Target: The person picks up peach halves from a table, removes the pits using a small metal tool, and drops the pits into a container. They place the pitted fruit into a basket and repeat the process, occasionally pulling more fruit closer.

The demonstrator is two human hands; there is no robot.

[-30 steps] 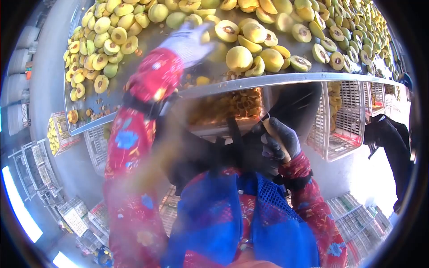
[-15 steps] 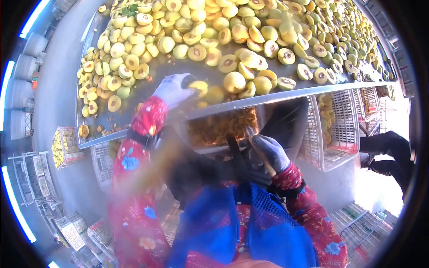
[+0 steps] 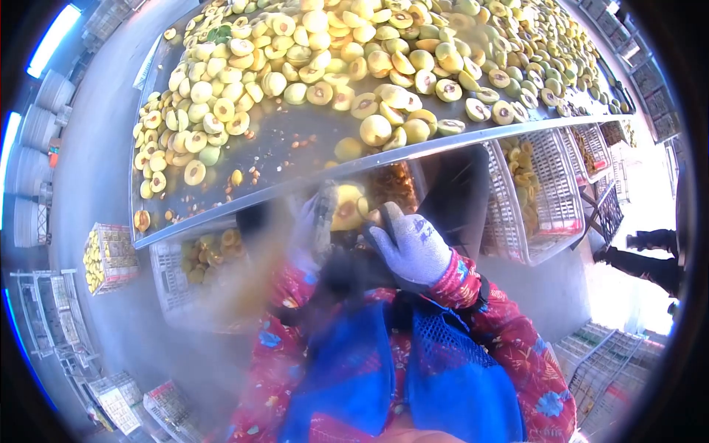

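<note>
In front of my body, below the table's front edge, my left hand point(image 3: 316, 221) in a pale glove with dark fingers is closed around a yellow peach half point(image 3: 348, 208). My right hand point(image 3: 415, 249), also gloved, is closed close against the fruit's right side. It grips a small pitting tool point(image 3: 362, 208) whose curved tip is at the peach; the handle is mostly hidden by the fingers. Blur and a lens smear cover part of my left hand and forearm. Behind both hands, a container of orange-brown pieces point(image 3: 395, 184) partly shows.
A metal table point(image 3: 295, 166) bears a large heap of halved peaches point(image 3: 310, 52), with loose pits near its front edge. White plastic crates point(image 3: 550, 192) stand under the right side; another crate point(image 3: 170, 277) with fruit stands at lower left. A person's dark-clothed legs point(image 3: 650, 258) are at far right.
My left hand has come back from the tabletop with a peach half, down to my front. My right hand has moved up and left with the tool to meet it.
</note>
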